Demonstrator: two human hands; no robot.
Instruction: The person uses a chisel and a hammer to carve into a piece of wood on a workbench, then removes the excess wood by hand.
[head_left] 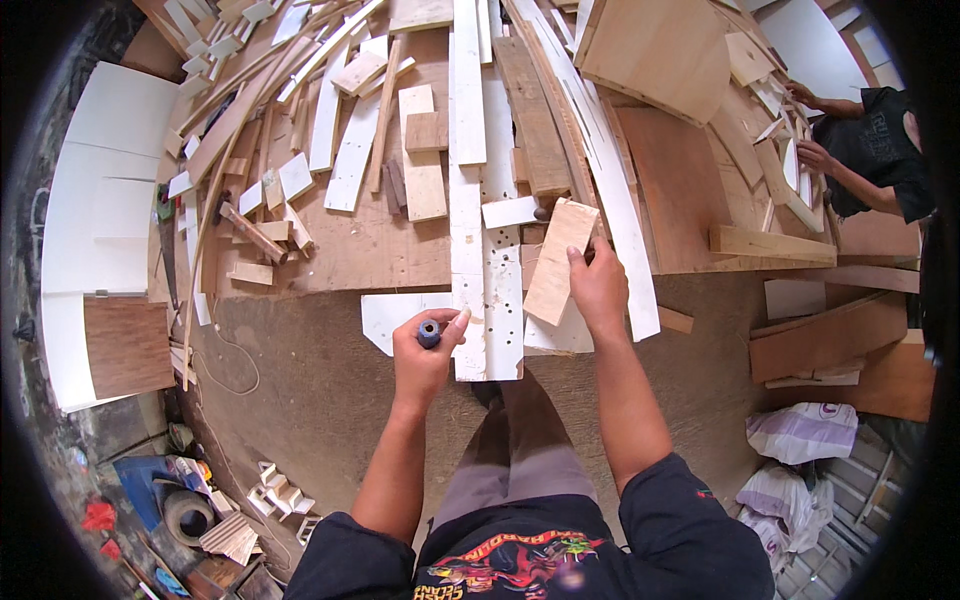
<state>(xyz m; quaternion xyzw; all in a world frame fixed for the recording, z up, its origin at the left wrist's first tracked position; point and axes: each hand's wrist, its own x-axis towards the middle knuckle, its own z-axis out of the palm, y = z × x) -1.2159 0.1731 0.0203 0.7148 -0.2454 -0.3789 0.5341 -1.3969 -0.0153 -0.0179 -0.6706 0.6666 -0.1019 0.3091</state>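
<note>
My left hand is closed around a dark blue round handle, its end facing up; the rest of that tool is hidden in the fist. This hand is at the near end of a long white board. My right hand grips a flat rectangular wood block by its right edge, tilted over the boards. Beside the long board lies a white board with several small holes. Across it, farther off, sits a short white wood piece with a small dark round thing at its right end.
Wood offcuts and strips cover the brown workbench. A hammer-like tool lies on its left. A plywood panel stands at the back right. Another person handles wood pieces at the far right. White sacks and boards lie right.
</note>
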